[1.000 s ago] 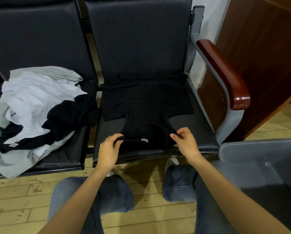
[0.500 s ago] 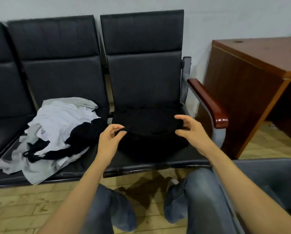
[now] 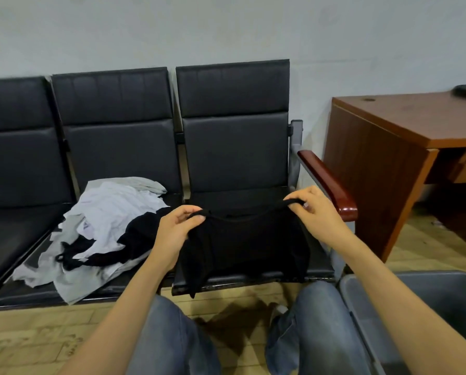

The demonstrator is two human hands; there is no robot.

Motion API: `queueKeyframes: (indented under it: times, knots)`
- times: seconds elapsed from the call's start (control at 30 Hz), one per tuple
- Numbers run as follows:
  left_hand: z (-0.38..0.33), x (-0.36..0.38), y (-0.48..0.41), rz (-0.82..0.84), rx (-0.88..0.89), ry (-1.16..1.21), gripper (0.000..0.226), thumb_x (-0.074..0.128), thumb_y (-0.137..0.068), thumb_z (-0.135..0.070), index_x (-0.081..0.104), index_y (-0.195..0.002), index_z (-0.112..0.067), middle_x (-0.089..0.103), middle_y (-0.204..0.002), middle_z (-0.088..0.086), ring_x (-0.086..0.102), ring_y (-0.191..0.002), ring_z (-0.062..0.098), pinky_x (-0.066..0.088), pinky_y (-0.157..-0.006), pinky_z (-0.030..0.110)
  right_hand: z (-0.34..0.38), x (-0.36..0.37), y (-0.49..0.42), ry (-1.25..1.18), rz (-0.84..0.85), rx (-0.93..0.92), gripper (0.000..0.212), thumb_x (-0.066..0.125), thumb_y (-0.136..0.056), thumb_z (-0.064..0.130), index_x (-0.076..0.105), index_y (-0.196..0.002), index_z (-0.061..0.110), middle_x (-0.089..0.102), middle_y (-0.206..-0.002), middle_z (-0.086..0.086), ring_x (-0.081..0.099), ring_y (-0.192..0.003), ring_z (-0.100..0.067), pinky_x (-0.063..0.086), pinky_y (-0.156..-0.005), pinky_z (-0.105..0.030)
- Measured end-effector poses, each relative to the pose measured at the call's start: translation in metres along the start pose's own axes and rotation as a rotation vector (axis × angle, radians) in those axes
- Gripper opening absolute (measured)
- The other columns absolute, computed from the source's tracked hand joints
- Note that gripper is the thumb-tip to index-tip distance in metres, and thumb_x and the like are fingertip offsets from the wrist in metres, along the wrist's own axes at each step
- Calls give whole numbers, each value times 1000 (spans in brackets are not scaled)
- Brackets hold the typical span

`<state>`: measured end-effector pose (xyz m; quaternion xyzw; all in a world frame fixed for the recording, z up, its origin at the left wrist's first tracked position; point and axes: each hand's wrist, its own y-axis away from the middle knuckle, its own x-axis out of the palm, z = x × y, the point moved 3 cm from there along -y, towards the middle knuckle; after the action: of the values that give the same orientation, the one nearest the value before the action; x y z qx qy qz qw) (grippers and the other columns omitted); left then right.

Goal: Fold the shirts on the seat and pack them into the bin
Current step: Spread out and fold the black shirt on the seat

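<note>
While left hand (image 3: 176, 231) and right hand (image 3: 316, 212) pinch it, black shirt (image 3: 242, 246) sags.

One head cam, looks fwd & down at seat row (image 3: 234, 147), close.

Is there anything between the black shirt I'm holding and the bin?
Nothing visible. The left hand and right hand grip the shirt above the seat. The bin sits open at the lower right, nearer than the armrest.
</note>
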<state>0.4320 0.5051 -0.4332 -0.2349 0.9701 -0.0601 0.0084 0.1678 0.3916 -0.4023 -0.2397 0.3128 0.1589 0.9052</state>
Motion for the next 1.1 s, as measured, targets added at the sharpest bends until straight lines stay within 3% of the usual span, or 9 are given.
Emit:
queueKeyframes:
  times: [0.1,0.2,0.3,0.47,0.57,0.7,0.83,1.0,1.1]
  knots:
    - [21,0,-16,-5,-70,-91,16,66,-84,-6,71,-97,-16,71,-101,4,66,-101,22,50,-96,45,-19,15,-9,7,66,92,17,49,-98,15,62,-98,26,50,-89,9,49,-77,-2,38,-72,-20]
    - [43,0,-39,-39,-111,-118,15,67,-85,-8,70,-96,-18,70,-103,5,64,-104,22,48,-99,48,-41,33,-26,-58,45,215,17,48,-99,16,62,-102,23,64,-88,1,62,-81,-26,50,-73,-42]
    - [65,1,-75,-62,-137,-148,14,69,-84,-10,71,-92,-21,70,-105,5,62,-107,23,47,-100,48,-61,50,-53,-108,30,298,18,48,-99,15,63,-108,18,66,-93,-8,63,-82,-35,52,-76,-49]
    - [93,7,-156,-65,-175,-227,11,69,-85,-12,68,-88,-23,68,-106,4,61,-108,22,48,-99,44,-96,77,-130,-113,53,350,18,49,-99,16,62,-110,16,61,-93,-2,58,-75,-19,53,-75,-43]
    - [121,7,-214,-102,-208,-275,9,70,-85,-15,66,-90,-22,66,-110,6,60,-109,24,49,-96,41,-124,103,-184,-82,82,353,17,50,-98,19,63,-109,18,64,-98,-4,61,-85,-22,53,-74,-40]
    - [173,16,-277,-93,-251,-436,21,67,-88,-16,64,-107,-11,60,-115,3,54,-111,16,43,-95,31,-170,153,-238,-22,156,381,19,49,-99,19,64,-110,15,65,-105,-6,60,-94,-22,46,-75,-31]
    - [227,24,-296,-57,-333,-634,24,63,-90,-16,63,-112,-6,62,-118,11,53,-118,23,39,-95,28,-215,205,-251,57,258,454,20,49,-99,17,63,-111,11,65,-108,-10,60,-99,-25,46,-80,-29]
    - [240,23,-291,-111,-149,-679,18,60,-92,-14,63,-108,-9,63,-108,3,55,-106,12,31,-82,7,-239,229,-243,132,180,340,17,52,-96,13,63,-107,9,61,-108,-10,57,-102,-25,45,-84,-30]
    - [238,20,-275,110,-82,-690,8,61,-89,-12,62,-94,-18,64,-94,-10,55,-92,-1,32,-75,3,-234,226,-229,138,238,214,13,57,-90,13,64,-101,13,57,-103,-2,55,-100,-20,46,-86,-31]
